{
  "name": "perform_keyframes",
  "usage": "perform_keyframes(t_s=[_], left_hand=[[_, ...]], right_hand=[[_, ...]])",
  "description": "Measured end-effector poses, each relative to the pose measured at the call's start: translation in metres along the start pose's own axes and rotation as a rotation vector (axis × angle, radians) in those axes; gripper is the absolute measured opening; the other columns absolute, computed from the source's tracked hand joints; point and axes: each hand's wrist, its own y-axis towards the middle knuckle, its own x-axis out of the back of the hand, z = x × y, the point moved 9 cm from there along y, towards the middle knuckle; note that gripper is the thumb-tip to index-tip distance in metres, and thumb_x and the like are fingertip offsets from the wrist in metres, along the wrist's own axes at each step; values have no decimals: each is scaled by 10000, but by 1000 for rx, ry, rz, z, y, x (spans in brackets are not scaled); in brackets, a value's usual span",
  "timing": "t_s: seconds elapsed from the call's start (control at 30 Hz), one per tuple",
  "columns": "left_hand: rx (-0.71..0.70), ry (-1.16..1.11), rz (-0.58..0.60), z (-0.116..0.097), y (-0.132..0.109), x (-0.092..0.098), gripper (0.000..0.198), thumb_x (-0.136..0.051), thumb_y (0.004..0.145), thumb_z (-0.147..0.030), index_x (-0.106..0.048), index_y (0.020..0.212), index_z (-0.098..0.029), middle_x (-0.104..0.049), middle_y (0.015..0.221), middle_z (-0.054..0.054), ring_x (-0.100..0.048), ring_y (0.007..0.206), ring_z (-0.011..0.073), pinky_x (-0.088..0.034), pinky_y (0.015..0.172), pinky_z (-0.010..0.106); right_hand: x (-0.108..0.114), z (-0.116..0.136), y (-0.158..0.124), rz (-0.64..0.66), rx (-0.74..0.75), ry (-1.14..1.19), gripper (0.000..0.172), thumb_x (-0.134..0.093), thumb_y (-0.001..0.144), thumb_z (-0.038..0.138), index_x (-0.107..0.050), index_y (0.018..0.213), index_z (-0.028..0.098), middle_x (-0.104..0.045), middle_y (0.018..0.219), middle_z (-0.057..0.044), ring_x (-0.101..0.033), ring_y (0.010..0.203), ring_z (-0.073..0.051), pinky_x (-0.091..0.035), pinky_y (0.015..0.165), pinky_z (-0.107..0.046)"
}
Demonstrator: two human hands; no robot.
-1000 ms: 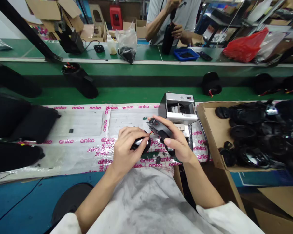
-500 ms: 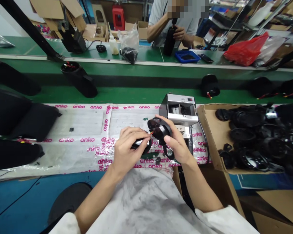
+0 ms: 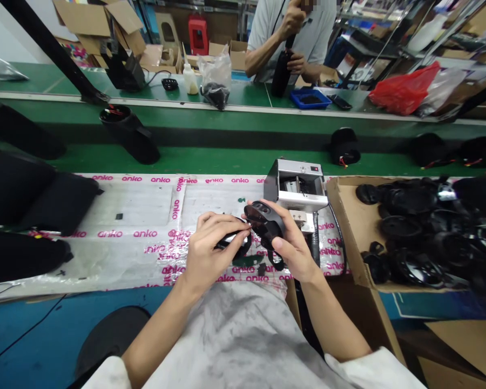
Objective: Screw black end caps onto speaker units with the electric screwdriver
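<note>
My right hand point(image 3: 294, 246) is wrapped round a black rounded plastic housing point(image 3: 263, 219), tilted above the table, with a black strap-like loop hanging under it. Thumb and fingertips of my left hand point(image 3: 214, 243) pinch thin wires point(image 3: 249, 226) at the housing's left side; their ends are hidden by the fingers. Beneath the left fingers shows a glossy black round part point(image 3: 241, 246), mostly covered, and I cannot tell whether the hand touches it. Just behind my right hand stands a silver machine point(image 3: 297, 186) with an open front bay.
A cardboard box point(image 3: 346, 232) of black plastic parts stands at the right. Black cylindrical bodies point(image 3: 129, 135) with wires lie at the left and back. Across the green bench point(image 3: 243, 100), a person point(image 3: 287, 48) holds a black cylinder. Printed plastic wrap point(image 3: 133, 205) covers my worktop.
The housing in my right hand has tipped slightly and come closer to my left fingertips, so less of the coloured wire shows. The person opposite has shifted a raised hand.
</note>
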Motion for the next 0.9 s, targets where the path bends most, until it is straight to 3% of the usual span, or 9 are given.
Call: perform_keyframes(t_s=[0.13,0.27,0.4,0.47,0.57,0.63,0.7,0.8,0.9], left_hand=[[22,-37,22,2,0,-2,115,-793,982,-135,-751,1032,-229,-810,1002,13,-764,972,191,-519,966,378],[110,-141,-77,17,-7,4,189,-754,974,-136,-690,1124,-231,-701,1151,58,-707,1136,217,-547,1014,356],[248,-524,-120,41,-22,3,195,-639,1055,-298,-679,1239,-246,-660,1332,92,-634,1335,255,-500,1157,390],[336,-672,-107,50,-31,-1,319,-568,1090,-440,-692,1308,-242,-668,1391,101,-621,1374,271,-485,1187,394],[423,-714,-66,58,-39,-5,445,-561,1083,-539,-692,1383,-238,-684,1441,106,-622,1390,292,-474,1206,406],[478,-707,-46,64,-40,-7,434,-565,1081,-513,-703,1392,-244,-708,1434,95,-638,1370,290,-483,1187,397],[523,-711,-26,70,-39,-10,424,-546,1080,-482,-721,1384,-243,-726,1422,90,-653,1348,292,-489,1165,392],[529,-724,25,74,-33,-17,420,-536,1067,-499,-765,1286,-224,-765,1347,97,-694,1268,304,-512,1103,393],[502,-757,25,74,-30,-21,449,-535,1055,-566,-771,1192,-211,-791,1249,105,-732,1171,313,-546,1029,403]], right_hand=[[-1,3,0,63,11,-39,575,-722,1039,420,-557,1589,404,-598,1626,3,-600,1492,-231,-490,1278,-373],[-6,8,1,68,29,-159,800,-895,904,449,-518,1608,411,-578,1617,-31,-595,1484,-252,-481,1282,-394],[-25,22,8,-76,133,-512,1023,-1001,656,653,-560,1510,302,-634,1461,-104,-620,1371,-316,-515,1212,-474],[-38,29,13,-157,173,-726,1035,-958,640,754,-568,1439,224,-664,1326,-146,-638,1219,-347,-564,1073,-535],[-49,27,17,-166,86,-936,1067,-863,686,853,-556,1437,159,-641,1252,-177,-599,1115,-371,-552,974,-590],[-48,20,15,-91,6,-888,1020,-764,803,855,-511,1506,160,-604,1289,-173,-574,1153,-364,-537,1002,-583],[-41,12,7,-40,-37,-745,800,-606,997,749,-459,1564,203,-576,1308,-141,-562,1190,-322,-517,1060,-543],[-28,-7,-8,-113,-51,-544,503,-446,1143,528,-435,1579,277,-548,1395,-106,-551,1287,-262,-459,1172,-488],[-27,-35,-20,-203,-89,-332,494,-470,1150,485,-401,1611,321,-468,1617,-83,-472,1492,-238,-369,1295,-462]])
